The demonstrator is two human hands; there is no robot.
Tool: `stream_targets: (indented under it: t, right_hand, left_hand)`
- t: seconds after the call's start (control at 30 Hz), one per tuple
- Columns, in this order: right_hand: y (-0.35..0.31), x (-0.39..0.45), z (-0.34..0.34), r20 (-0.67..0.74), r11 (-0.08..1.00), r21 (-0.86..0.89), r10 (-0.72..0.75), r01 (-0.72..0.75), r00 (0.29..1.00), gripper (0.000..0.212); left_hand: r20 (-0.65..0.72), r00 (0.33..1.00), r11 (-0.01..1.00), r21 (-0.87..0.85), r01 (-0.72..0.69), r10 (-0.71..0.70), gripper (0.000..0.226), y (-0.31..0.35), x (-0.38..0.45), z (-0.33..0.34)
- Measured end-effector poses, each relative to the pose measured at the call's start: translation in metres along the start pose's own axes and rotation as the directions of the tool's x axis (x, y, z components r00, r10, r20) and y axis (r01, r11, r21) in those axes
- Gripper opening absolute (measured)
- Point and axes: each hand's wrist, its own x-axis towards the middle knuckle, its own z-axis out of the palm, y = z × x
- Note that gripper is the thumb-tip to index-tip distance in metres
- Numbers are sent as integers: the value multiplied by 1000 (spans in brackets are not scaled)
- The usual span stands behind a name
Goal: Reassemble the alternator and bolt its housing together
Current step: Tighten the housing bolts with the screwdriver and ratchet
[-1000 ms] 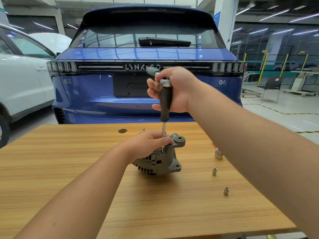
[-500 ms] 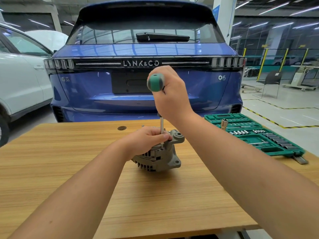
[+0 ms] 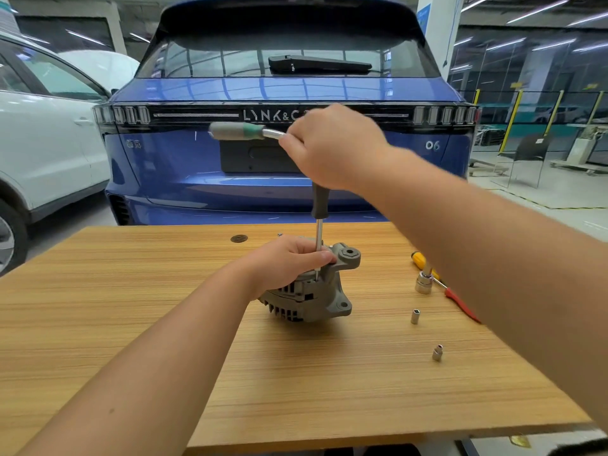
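Observation:
A grey alternator (image 3: 316, 297) stands on the wooden table (image 3: 164, 307) near its middle. My left hand (image 3: 289, 261) grips the top of its housing. Above it my right hand (image 3: 329, 146) holds the head of a ratchet wrench (image 3: 243, 131), whose grey and green handle sticks out to the left. A black extension with a thin steel shaft (image 3: 319, 235) runs straight down from that hand to the housing beside the mounting lug. The tip of the shaft and any bolt under it are hidden by my left fingers.
Right of the alternator lie a large socket (image 3: 423, 283), two small sockets (image 3: 415, 316) (image 3: 437, 352), and a yellow and a red screwdriver (image 3: 459, 302). A blue car (image 3: 289, 179) stands just behind the table, a white car (image 3: 39, 143) at the left.
The ratchet handle has swung round from pointing toward me to pointing left. My left hand stays on the alternator. The view shifted, and the green socket case seen half a second ago is out of sight.

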Motion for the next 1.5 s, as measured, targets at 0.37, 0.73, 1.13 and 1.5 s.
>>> stream_targets:
  t: [0.37, 0.73, 1.13, 1.5]
  right_hand:
    - [11, -6, 17, 528, -415, 809, 204, -416, 824, 13]
    - [7, -25, 44, -478, 820, 519, 45, 241, 877, 22]
    - [10, -29, 42, -305, 798, 555, -66, 233, 950, 46]
    - [13, 9, -17, 544, 351, 743, 180, -570, 820, 10]
  left_hand:
    - [-41, 999, 1000, 15, 8, -7, 28, 0, 2, 1]
    - [-11, 1000, 1000, -16, -11, 10, 23, -2, 4, -1]
    - [-39, 999, 1000, -1, 4, -4, 21, -2, 3, 2]
    - [-7, 999, 998, -48, -42, 42, 19, -2, 1, 2]
